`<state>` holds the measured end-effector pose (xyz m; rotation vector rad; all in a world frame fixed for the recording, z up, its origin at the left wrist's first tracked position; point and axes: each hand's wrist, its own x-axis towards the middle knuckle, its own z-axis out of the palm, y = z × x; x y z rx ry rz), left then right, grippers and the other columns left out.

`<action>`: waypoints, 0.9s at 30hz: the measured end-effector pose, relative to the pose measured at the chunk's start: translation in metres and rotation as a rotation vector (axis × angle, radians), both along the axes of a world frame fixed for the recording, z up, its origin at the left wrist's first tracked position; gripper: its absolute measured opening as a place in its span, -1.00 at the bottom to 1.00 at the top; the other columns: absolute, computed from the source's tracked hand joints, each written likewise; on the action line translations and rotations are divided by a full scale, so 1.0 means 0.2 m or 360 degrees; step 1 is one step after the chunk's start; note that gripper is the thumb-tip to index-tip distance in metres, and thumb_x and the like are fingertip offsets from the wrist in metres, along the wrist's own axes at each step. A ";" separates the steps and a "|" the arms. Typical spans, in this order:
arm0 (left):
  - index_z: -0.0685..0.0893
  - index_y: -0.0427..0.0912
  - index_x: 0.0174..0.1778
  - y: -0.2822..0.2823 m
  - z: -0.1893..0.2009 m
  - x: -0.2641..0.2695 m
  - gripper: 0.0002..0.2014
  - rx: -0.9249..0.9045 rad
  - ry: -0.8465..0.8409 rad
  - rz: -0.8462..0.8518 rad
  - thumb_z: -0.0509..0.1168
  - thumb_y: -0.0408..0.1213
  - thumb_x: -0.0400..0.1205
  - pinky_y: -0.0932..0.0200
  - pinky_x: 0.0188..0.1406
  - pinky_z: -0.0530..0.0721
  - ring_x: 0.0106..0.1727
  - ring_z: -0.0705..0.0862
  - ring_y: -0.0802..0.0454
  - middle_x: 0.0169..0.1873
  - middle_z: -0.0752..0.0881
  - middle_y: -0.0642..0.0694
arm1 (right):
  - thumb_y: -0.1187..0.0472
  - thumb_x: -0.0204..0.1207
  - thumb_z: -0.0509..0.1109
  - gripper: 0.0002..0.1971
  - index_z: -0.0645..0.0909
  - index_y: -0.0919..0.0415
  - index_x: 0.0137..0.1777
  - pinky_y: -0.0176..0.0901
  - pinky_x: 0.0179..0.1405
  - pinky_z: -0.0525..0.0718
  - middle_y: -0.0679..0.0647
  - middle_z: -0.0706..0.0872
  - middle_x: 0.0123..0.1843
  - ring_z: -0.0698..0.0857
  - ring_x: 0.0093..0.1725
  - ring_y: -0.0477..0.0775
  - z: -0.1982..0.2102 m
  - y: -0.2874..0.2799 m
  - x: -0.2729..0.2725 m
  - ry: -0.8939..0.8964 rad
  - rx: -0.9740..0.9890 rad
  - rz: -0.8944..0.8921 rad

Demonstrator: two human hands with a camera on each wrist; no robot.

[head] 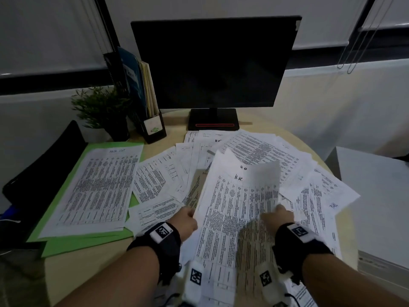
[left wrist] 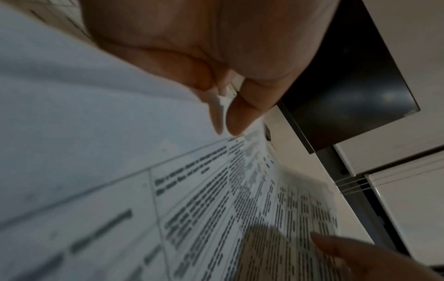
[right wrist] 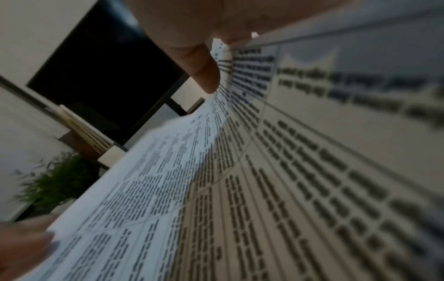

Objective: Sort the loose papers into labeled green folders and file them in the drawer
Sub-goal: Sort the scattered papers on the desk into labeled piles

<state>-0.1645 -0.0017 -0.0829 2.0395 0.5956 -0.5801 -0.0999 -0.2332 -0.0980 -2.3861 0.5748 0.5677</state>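
I hold a printed sheet marked "H.K." raised over the desk, its top bending forward. My left hand pinches its left edge, and its thumb lies on the paper. On the right edge my right hand grips the same sheet with the thumb on top. Loose printed papers are fanned across the desk beneath. At the left lie stacked green folders, with a "Task List" sheet on top.
A dark monitor on a stand sits at the back centre. A file holder with folders and a small potted plant stand back left. A black chair is left of the desk, a white cabinet to the right.
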 end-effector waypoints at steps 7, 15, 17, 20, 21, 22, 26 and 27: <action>0.08 0.22 0.62 -0.09 0.07 -0.09 -0.28 0.0087 -0.0223 -0.0200 0.14 -0.43 0.61 0.16 -0.05 0.63 0.22 0.62 -0.13 0.45 0.48 -0.10 | 0.10 0.41 0.44 -0.48 0.36 0.25 0.29 0.05 0.10 0.64 0.27 0.50 0.22 0.58 0.09 0.29 0.05 0.06 0.01 0.0068 -0.0006 0.0032; 0.56 -0.04 0.37 0.05 0.29 -0.11 -0.46 -0.0407 -0.0569 0.0039 0.19 -0.66 0.56 0.44 -0.03 0.62 0.12 0.67 0.15 0.17 0.72 0.05 | 0.23 0.48 0.50 -0.63 0.47 0.33 0.18 0.08 0.05 0.51 0.25 0.56 0.08 0.56 0.01 0.23 0.11 0.00 0.11 -0.0260 0.0858 -0.0197; 0.59 -0.10 0.37 0.10 0.33 -0.10 -0.46 -0.0474 -0.0562 0.0113 0.22 -0.67 0.53 0.21 0.17 0.65 0.22 0.68 0.07 0.20 0.74 0.00 | 0.10 0.34 0.60 -0.62 0.48 0.08 0.02 0.07 -0.03 0.46 0.25 0.53 0.20 0.53 0.15 0.28 0.17 0.01 0.13 -0.0327 0.1185 -0.0273; 0.69 -0.16 0.19 0.15 0.40 -0.07 -0.56 -0.0530 -0.0618 0.0214 0.25 -0.70 0.52 0.23 -0.01 0.73 0.11 0.74 0.01 0.08 0.79 -0.08 | -0.03 -0.15 0.79 -0.32 0.41 -0.04 -0.14 0.02 -0.28 0.65 0.25 0.52 0.30 0.63 0.19 0.36 0.22 0.02 0.16 -0.0387 0.1589 -0.0305; 0.69 -0.16 0.16 0.15 0.42 -0.06 -0.59 -0.0524 -0.0654 0.0243 0.25 -0.68 0.53 0.20 0.00 0.73 0.10 0.75 0.00 0.05 0.79 -0.09 | 0.09 0.01 0.76 -0.42 0.47 0.04 -0.08 0.06 -0.26 0.70 0.25 0.57 0.26 0.68 0.11 0.35 0.27 0.03 0.16 -0.0477 0.1692 -0.0278; 0.68 -0.14 0.16 0.15 0.44 -0.04 -0.62 -0.0466 -0.0697 0.0260 0.25 -0.64 0.55 0.14 0.05 0.72 0.11 0.73 -0.03 0.05 0.78 -0.08 | 0.27 0.24 0.65 -0.59 0.54 0.16 0.01 0.13 -0.17 0.73 0.27 0.67 0.19 0.73 0.04 0.34 0.33 0.05 0.16 -0.0556 0.1722 -0.0237; 0.64 -0.05 0.24 0.09 0.49 0.02 -0.68 -0.0181 -0.0960 0.0252 0.19 -0.46 0.66 0.25 -0.15 0.64 -0.02 0.70 0.02 0.01 0.75 0.03 | 0.46 0.45 0.44 -0.82 0.70 0.21 -0.05 0.09 0.02 0.69 0.05 0.84 -0.17 0.81 -0.12 0.15 0.55 0.08 0.16 -0.0968 0.1621 -0.0153; 0.64 -0.04 0.25 0.07 0.50 0.04 -0.69 -0.0150 -0.1044 0.0249 0.18 -0.44 0.67 0.29 -0.17 0.65 -0.05 0.70 0.06 0.00 0.75 0.05 | 0.42 0.45 0.46 -0.84 0.71 0.14 -0.09 0.04 0.00 0.70 -0.03 0.84 -0.16 0.81 -0.10 0.10 0.58 0.09 0.16 -0.1064 0.1567 -0.0150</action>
